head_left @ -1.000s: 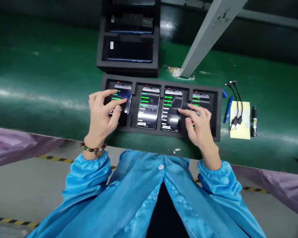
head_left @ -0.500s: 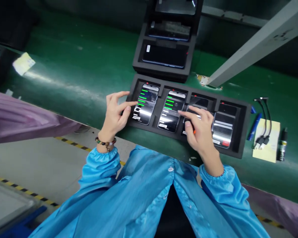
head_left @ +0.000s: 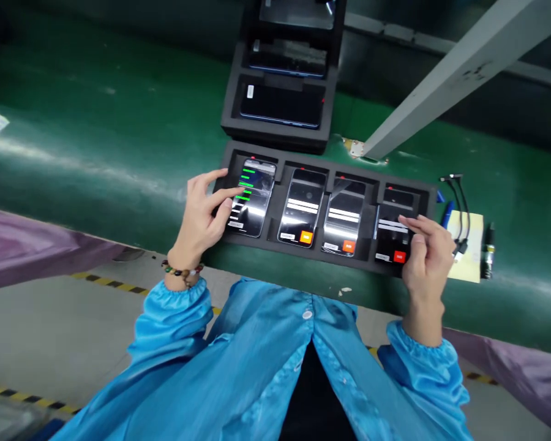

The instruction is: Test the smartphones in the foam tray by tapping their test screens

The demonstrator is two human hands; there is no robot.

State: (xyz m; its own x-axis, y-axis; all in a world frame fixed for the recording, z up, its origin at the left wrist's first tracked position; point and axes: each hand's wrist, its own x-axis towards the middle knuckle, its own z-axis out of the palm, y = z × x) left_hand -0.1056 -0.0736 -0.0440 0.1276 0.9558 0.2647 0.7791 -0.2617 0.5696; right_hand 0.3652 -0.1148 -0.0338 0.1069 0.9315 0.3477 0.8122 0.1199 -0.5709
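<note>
Four-slot black foam tray (head_left: 279, 174) lies before me with a lit smartphone in each slot. My left hand (head_left: 205, 211) reaches over the tray's left end, fingers spread, its index fingertip at the leftmost phone (head_left: 256, 211), whose screen lists green and white lines. At the other end, my right hand (head_left: 428, 254) points its index finger at the rightmost phone (head_left: 392, 239), which displays white bars and a red button. Between them, the second phone (head_left: 298, 191) and third phone (head_left: 344, 199) show white bars and orange buttons. Neither hand holds anything.
Behind stands another black foam tray (head_left: 272, 130) holding dark phones. A grey post (head_left: 422, 92) slants up from the green bench (head_left: 119, 141). To the right lie a yellow paper (head_left: 472, 245), black cables (head_left: 463, 205), a blue pen (head_left: 447, 214) and a dark pen-like tool (head_left: 489, 251).
My right hand has moved right, from the second phone to the rightmost one. The second phone's green lines have given way to white bars and an orange button. My left hand stays at the leftmost phone.
</note>
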